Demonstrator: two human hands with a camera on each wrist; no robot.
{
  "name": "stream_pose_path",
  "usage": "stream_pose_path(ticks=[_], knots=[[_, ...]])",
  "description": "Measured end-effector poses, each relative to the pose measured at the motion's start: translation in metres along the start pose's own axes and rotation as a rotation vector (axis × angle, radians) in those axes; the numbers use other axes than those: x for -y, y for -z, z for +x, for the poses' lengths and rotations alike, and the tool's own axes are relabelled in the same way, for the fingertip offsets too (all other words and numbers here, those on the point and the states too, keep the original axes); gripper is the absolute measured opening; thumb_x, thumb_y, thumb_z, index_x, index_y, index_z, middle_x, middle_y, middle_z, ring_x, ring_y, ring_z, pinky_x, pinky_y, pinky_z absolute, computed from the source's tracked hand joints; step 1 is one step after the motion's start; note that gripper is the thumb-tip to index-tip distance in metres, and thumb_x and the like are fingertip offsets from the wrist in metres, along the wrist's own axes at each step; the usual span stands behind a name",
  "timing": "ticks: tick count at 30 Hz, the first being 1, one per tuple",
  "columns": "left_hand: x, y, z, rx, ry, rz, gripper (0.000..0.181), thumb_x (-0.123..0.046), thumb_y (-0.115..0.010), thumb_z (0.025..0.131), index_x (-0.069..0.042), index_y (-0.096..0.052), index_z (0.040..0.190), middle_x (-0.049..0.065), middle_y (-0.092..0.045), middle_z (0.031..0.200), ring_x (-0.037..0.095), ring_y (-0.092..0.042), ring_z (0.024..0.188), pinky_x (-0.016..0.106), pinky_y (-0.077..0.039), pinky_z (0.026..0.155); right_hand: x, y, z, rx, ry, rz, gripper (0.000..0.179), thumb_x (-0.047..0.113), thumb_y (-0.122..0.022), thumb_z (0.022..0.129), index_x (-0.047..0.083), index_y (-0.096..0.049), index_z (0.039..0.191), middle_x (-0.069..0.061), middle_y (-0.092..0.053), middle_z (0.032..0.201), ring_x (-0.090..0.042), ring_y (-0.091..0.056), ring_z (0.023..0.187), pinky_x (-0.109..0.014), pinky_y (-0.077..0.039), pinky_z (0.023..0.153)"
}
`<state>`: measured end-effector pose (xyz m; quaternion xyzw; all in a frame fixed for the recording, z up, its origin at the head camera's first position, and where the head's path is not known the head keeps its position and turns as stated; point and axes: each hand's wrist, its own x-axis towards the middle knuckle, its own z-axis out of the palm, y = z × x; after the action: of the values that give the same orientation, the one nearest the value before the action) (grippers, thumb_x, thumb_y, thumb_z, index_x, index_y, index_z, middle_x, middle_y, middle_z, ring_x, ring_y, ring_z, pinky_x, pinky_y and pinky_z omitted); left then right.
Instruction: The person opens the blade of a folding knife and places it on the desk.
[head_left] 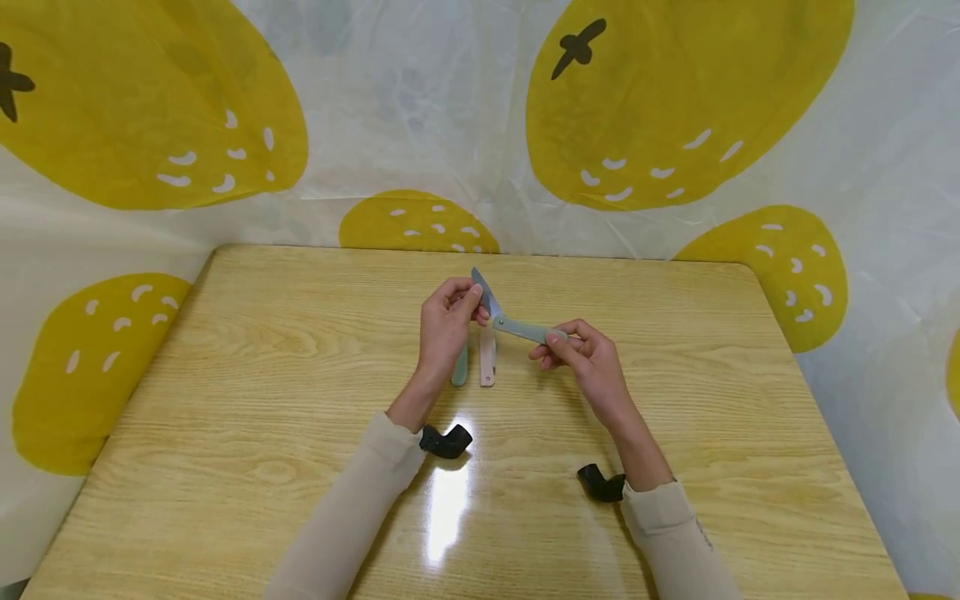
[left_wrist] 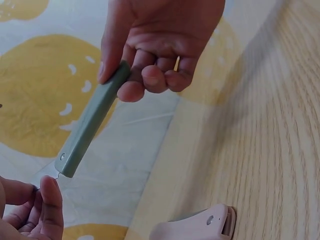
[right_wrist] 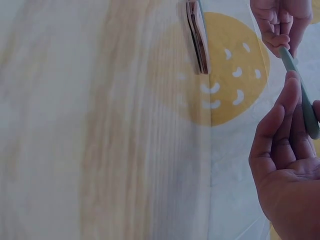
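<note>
Between both hands a folding knife with a pale green handle is held above the table, its blade swung partly out at an angle. My left hand pinches the blade between thumb and fingers. With thumb and fingertips, my right hand holds the far end of the green handle. Below on the table lies a folded pink knife, its pivot end towards me. Beside it is a second green handle, partly hidden behind my left hand.
The wood-grain table meets a pale wall cloth with large yellow fruit prints at its back edge. Black curved pieces sit at both wrists, by the beige sleeves. A bright light reflection lies near the left wrist.
</note>
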<state>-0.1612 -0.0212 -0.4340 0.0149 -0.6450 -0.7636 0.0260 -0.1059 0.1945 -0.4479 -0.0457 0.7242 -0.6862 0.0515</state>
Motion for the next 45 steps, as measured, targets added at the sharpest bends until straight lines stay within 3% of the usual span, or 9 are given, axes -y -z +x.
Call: stream_pose_path(ticks=[16,29,37,41,45], knots=[[0.0,-0.002,0.002,-0.026,0.019,-0.062,0.016,-0.009,-0.06,0.106,0.004,-0.066,0.112,0.008,-0.066,0.089,0.011,-0.064,0.072,0.021,-0.058,0.068,-0.006,-0.003,-0.003,0.03,-0.042,-0.036,0.031,0.027,-0.062,0.107,-0.003,-0.061,0.115,0.006,-0.08,0.087,-0.029,-0.075,0.081,-0.035,-0.063,0.082],[0.005,-0.006,0.006,-0.043,-0.009,-0.134,0.015,-0.006,-0.06,0.105,0.007,-0.066,0.11,0.004,-0.066,0.082,0.01,-0.064,0.067,0.02,-0.058,0.066,-0.007,-0.006,-0.005,0.046,-0.06,-0.03,0.032,0.024,-0.062,0.106,-0.007,-0.062,0.116,0.007,-0.08,0.086,-0.029,-0.077,0.082,-0.042,-0.063,0.085],[0.002,-0.007,0.006,-0.051,-0.014,-0.134,0.016,-0.007,-0.06,0.105,0.007,-0.066,0.111,0.004,-0.066,0.082,0.01,-0.064,0.067,0.021,-0.058,0.065,-0.006,-0.01,-0.006,0.061,-0.061,-0.016,0.025,0.016,-0.067,0.103,-0.008,-0.065,0.109,-0.001,-0.081,0.09,-0.03,-0.078,0.085,-0.042,-0.064,0.084],[0.001,-0.008,0.006,-0.043,-0.003,-0.125,0.017,-0.007,-0.062,0.104,0.008,-0.067,0.112,0.003,-0.066,0.082,0.01,-0.064,0.066,0.021,-0.058,0.064,-0.007,-0.011,-0.006,0.041,-0.074,-0.084,0.023,0.014,-0.07,0.101,-0.007,-0.069,0.109,-0.014,-0.078,0.096,-0.027,-0.076,0.086,-0.039,-0.064,0.083],[0.0,-0.008,0.007,-0.005,0.011,-0.104,0.019,-0.008,-0.063,0.104,0.008,-0.067,0.114,0.003,-0.066,0.081,0.009,-0.064,0.065,0.021,-0.059,0.064,-0.008,-0.012,-0.006,0.018,-0.092,-0.177,0.021,0.016,-0.073,0.099,-0.003,-0.072,0.107,-0.022,-0.073,0.091,-0.024,-0.071,0.079,-0.033,-0.061,0.077]])
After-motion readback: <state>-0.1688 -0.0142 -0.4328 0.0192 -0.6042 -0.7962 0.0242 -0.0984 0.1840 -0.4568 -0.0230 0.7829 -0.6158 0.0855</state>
